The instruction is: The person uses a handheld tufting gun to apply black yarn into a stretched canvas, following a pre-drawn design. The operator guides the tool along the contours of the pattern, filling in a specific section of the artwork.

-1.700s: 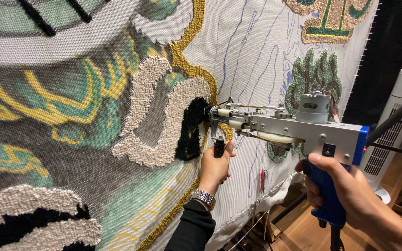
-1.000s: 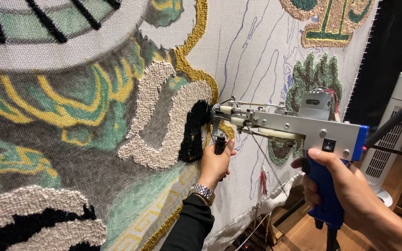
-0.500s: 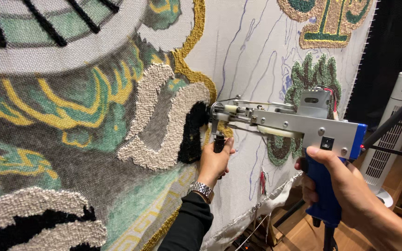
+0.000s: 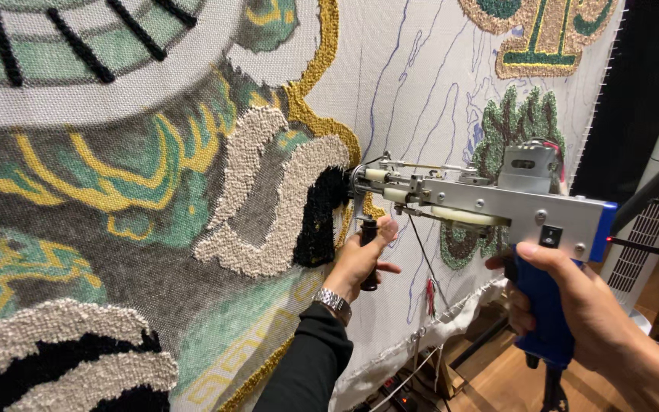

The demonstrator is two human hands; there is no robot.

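A: Since the earlier frames the tufting gun point(image 4: 490, 202) has moved a little to the right along the cloth, and the black pile patch point(image 4: 323, 217) looks a bit more filled at its right edge. The two hands kept their hold.

B: Where is the gun now?

A: It is held level in front of the stretched backing cloth point(image 4: 421, 84), its needle end touching the cloth just beside the black patch. The right hand point(image 4: 581, 313) is clenched around the blue rear grip point(image 4: 544, 320), thumb lying over the top of it. The left hand point(image 4: 360, 263) grasps the small black front handle point(image 4: 368, 252) under the nose of the gun. On this wrist there is a metal watch point(image 4: 334, 303), and below it a black sleeve point(image 4: 303, 366).

B: What is around the place of work?

A: Left of the black patch there are cream loops point(image 4: 257, 191), and a gold outline point(image 4: 318, 84) runs above it. Behind the gun is a green tufted tree shape point(image 4: 516, 122), partly hidden by the gun's body. Blue drawn lines cross the bare cloth. A thin yarn point(image 4: 421, 252) hangs down from the gun.

B: And on the right side?

A: A white tower fan point(image 4: 654, 221) stands near the edge of the cloth, with a dark bar across it. Low down I see wooden floor point(image 4: 497, 374) and some cables, not clear.
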